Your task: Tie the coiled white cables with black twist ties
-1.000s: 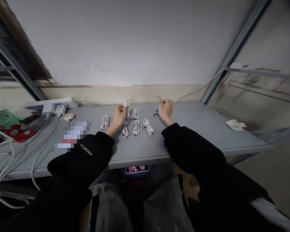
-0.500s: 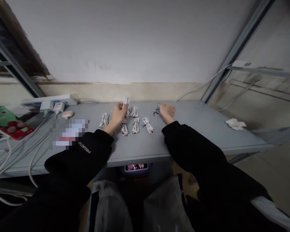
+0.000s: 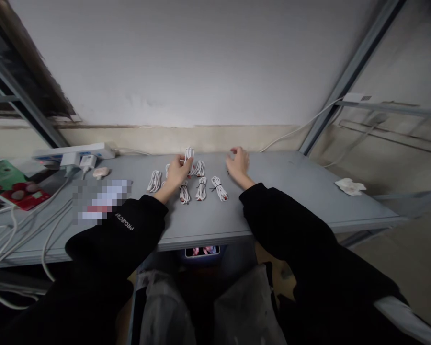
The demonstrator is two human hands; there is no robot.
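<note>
Open table (image 3: 301,191) stretch between our right hand (image 3: 239,163) and tissue (image 3: 350,185) near right edge. Left hand (image 3: 177,173) grips cable bundle (image 3: 188,154); right hand's grasp unclear, shifted left since earlier.

On the worktop (image 3: 273,191), the cable bundles (image 3: 201,188) lie in two rows near the middle, towards the wall behind. The left hand (image 3: 177,172) sits among them with its fingers on the rearmost bundle (image 3: 188,155). The right hand (image 3: 238,163) rests just right of the group. A power strip (image 3: 75,152) lies at the back left, with loose cords (image 3: 21,230) trailing off the left edge. A crumpled tissue (image 3: 350,186) lies far right. A phone (image 3: 202,250) sits below the front edge.
</note>
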